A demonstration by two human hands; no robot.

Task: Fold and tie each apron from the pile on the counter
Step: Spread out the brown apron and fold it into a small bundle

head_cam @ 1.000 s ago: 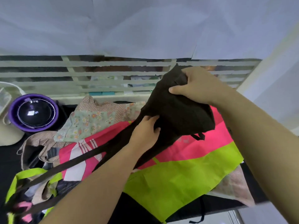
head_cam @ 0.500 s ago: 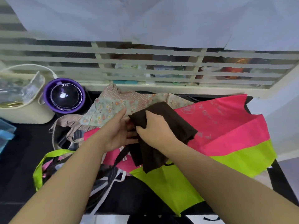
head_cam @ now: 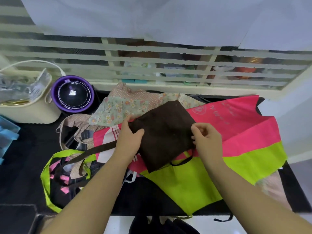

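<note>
Both grips are closed on the brown apron (head_cam: 165, 132). The left grip (head_cam: 130, 137) has its fingers curled round the left edge with the thumb pressed on top, and the right grip (head_cam: 206, 139) pinches the opposite edge between thumb and bent fingertips.

The brown apron is down to a compact folded packet, resting on top of the pink and green apron (head_cam: 244, 132), over its left part. One long brown strap (head_cam: 101, 147) runs out from under the left grip and trails off past the left edge of the pink and green apron. A shorter strap loop (head_cam: 182, 162) peeks out where the packet meets the green band.

By the look of it, the folding is nearly done and the tying is next. To do it well, the person should square the packet first, edges lined up, with one grip pinning it flat so the layers don't spring apart. The other grip can then draw the long strap in, wrap it snugly round the middle and knot it.

The thing to watch is the lime strap (head_cam: 45, 174), heaped with other fabric on the black tabletop (head_cam: 25, 157) left of the pink and green apron. The brown strap could snag it. A floral apron (head_cam: 121, 108) lies just behind the pink and green apron's far left corner, not yet folded.
</note>
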